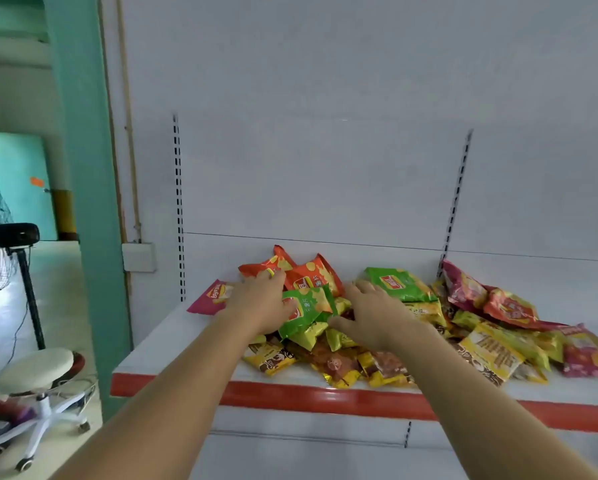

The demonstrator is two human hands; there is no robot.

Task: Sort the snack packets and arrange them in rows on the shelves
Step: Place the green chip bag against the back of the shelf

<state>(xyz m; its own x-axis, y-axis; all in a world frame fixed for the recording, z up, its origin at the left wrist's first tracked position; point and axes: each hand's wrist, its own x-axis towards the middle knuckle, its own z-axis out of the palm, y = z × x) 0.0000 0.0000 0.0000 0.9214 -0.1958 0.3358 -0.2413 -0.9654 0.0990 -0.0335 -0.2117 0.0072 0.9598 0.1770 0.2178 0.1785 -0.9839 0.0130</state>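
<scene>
Snack packets lie in a loose heap on the white shelf (pixel 173 344) — from near its left end across to the right edge of view. The left hand (pixel 261 303) rests with spread, relaxed fingers on an orange packet (pixel 263 268) and a green packet (pixel 306 311). The right hand (pixel 373 317) lies open on the heap's middle — beside another green packet (pixel 399 284). A pink packet (pixel 212 296) lies nearest the shelf's left end.

Both hands, left (pixel 261 303) and right (pixel 373 315), rest on a heap of snack packets (pixel 328 362) on the white shelf (pixel 193 344).
</scene>
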